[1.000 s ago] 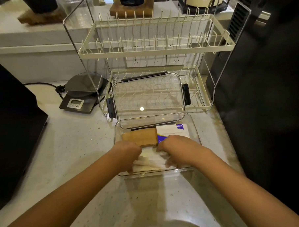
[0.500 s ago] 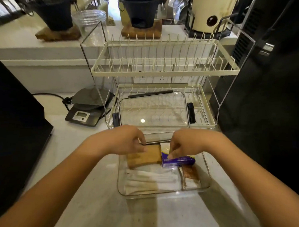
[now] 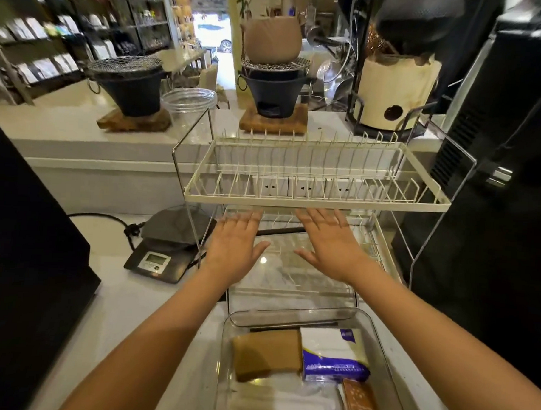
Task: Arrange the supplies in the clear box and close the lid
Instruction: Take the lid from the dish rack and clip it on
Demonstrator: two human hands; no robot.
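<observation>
The clear box (image 3: 378, 342) sits on the counter at the bottom of the view. Inside it lie a brown pack (image 3: 267, 353), a white and purple tissue pack (image 3: 334, 353), white wrapped items (image 3: 282, 400) and a brown sachet (image 3: 360, 401). Its clear lid (image 3: 294, 274) stands propped against the lower shelf of the dish rack behind the box. My left hand (image 3: 235, 246) and my right hand (image 3: 331, 244) are stretched forward with fingers spread, in front of the lid's upper part. Neither hand holds anything.
A white two-tier dish rack (image 3: 316, 200) stands right behind the box, its upper shelf just above my fingers. A digital scale (image 3: 163, 246) sits to the left. A black appliance (image 3: 28, 256) fills the left side and another black machine (image 3: 495, 214) the right.
Both hands have left the supplies inside the box and reached forward and up to the propped lid. The camera has tilted upward, showing more of the shop.
</observation>
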